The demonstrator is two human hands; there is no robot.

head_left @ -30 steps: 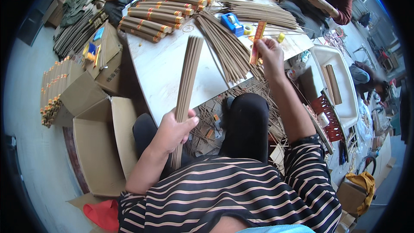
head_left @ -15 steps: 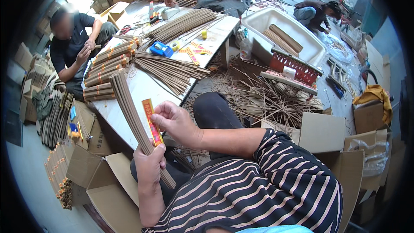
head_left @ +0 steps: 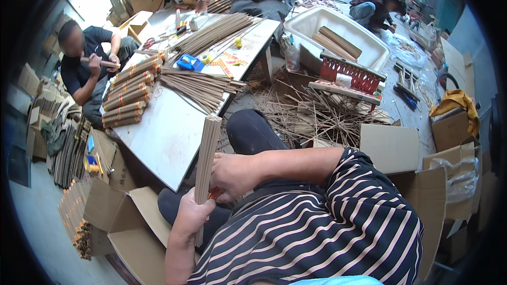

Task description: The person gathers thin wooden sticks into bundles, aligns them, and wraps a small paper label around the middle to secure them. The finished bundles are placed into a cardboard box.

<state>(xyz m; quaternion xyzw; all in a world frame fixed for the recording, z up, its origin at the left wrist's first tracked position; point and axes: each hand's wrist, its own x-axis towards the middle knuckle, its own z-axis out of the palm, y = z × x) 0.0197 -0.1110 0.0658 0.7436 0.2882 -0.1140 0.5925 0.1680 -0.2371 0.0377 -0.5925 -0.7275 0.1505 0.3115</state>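
Left hand [head_left: 191, 215]: closed around the lower part of a bundle of thin brown sticks [head_left: 207, 153], gripping it at lap level, near and left of centre. Right hand [head_left: 231, 175]: brought across the body and pressed against the same bundle just above the left hand, fingers curled over a small orange-red strip [head_left: 214, 194]; whether it fully clamps the bundle cannot be told.

Bundle of sticks: long axis nearly upright in the view, leaning slightly right at the top; the squared upper end points far, toward the edge of the grey table [head_left: 163, 132]; a short tail shows below the left hand.

Risk, as judged: held only low down, the bundle may splay at the top and sticks could slide out of the left fist if the grip eases; the strip could slip loose or sit crooked.

Table, far left: loose sticks fanned across it [head_left: 198, 87], a row of banded finished bundles [head_left: 129, 95] at its left side, a small blue box [head_left: 189, 63].

Floor, right of the knee [head_left: 251, 132]: scattered waste sticks [head_left: 311, 113]; a white tub [head_left: 343, 34] beyond; open cardboard cartons [head_left: 134, 221] near left.

Other people: one seated far left [head_left: 84, 68], others at the far end.
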